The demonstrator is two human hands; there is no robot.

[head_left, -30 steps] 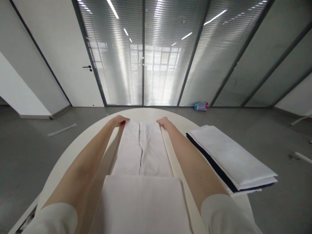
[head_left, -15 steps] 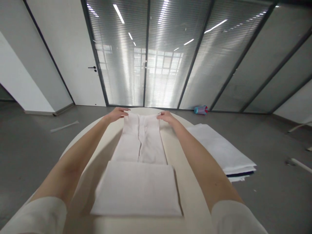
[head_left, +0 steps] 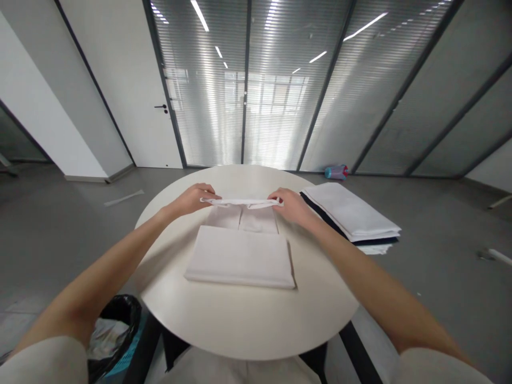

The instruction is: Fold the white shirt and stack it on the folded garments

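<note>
The white cloth (head_left: 240, 250) is lying partly folded on the round table (head_left: 248, 314), its near part doubled into a flat rectangle that is hiding whatever layers sit beneath. I am lifting its far edge, my left hand (head_left: 194, 198) and right hand (head_left: 291, 205) each pinching a corner, fingertips mostly hidden in the fabric. A stack of folded cloths (head_left: 352, 213) is sitting just right of my right hand.

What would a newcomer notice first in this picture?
First, the left hand and right hand pinching the far edge of a white garment, lifted over the middle of the round table. Next, a stack of folded cloths at the table's right edge.
</note>
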